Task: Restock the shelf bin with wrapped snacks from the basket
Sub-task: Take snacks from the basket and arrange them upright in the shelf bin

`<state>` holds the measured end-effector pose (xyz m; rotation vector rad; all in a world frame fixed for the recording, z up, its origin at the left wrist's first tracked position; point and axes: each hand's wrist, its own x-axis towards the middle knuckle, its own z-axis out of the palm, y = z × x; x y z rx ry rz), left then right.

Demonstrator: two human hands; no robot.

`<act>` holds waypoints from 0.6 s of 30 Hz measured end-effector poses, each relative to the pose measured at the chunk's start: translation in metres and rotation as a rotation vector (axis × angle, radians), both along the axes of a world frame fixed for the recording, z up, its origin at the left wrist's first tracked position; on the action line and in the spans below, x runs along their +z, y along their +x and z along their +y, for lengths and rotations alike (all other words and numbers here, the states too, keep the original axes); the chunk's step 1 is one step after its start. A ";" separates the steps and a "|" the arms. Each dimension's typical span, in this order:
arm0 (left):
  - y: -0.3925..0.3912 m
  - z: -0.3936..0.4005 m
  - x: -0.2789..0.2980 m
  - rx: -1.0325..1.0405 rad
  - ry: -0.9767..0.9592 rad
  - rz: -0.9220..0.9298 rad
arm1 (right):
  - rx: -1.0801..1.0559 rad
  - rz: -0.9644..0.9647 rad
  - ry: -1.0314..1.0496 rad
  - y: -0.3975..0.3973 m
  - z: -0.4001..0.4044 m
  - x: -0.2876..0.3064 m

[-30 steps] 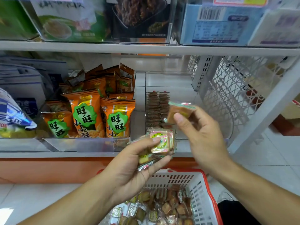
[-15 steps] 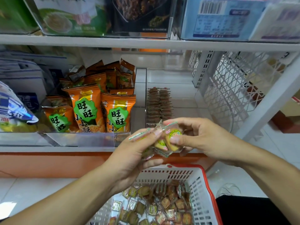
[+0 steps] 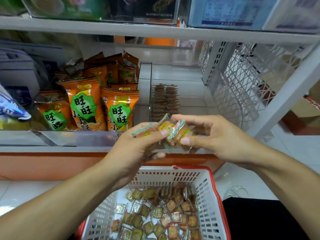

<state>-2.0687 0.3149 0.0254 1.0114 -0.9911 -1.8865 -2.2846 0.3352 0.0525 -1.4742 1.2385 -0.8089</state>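
While pinched between thumb and fingers, snack [image 3: 181,134] in right hand [image 3: 220,141], being drawn off the stack [image 3: 149,134] clamped in left hand [image 3: 131,149]. Both hands closed on wrappers, neither released; stack fanned so that one packet at a time can be peeled away. Exact count in the left hand not readable: wrappers overlap and blur.

Held just in front of the shelf edge [image 3: 52,149], above the basket [image 3: 204,179], presumably so a dropped piece falls back among the loose snacks [image 3: 161,213] rather than onto the floor.

Behind the hands, clear bin [image 3: 190,94] on the shelf, with two neat rows [image 3: 164,101] of the same brown packets stood on edge toward its left side; most of the bin floor to the right bare, hence restocking judged at an early stage. Basket well filled, so many transfers left.

Left of the bin, orange bags [image 3: 119,111] in a separate compartment, apart from the task. Right of it, white mesh panel [image 3: 242,84] closing the shelf end.

Next move, as judged: right hand forward over the bin front, packet set on edge against a row.
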 end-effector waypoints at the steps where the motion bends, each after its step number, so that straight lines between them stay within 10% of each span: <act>1: 0.000 0.001 0.000 -0.001 -0.007 -0.024 | 0.002 0.019 -0.003 0.000 0.000 -0.001; 18: 0.001 -0.010 0.002 0.149 -0.008 -0.128 | -0.044 -0.034 -0.003 0.000 0.004 -0.004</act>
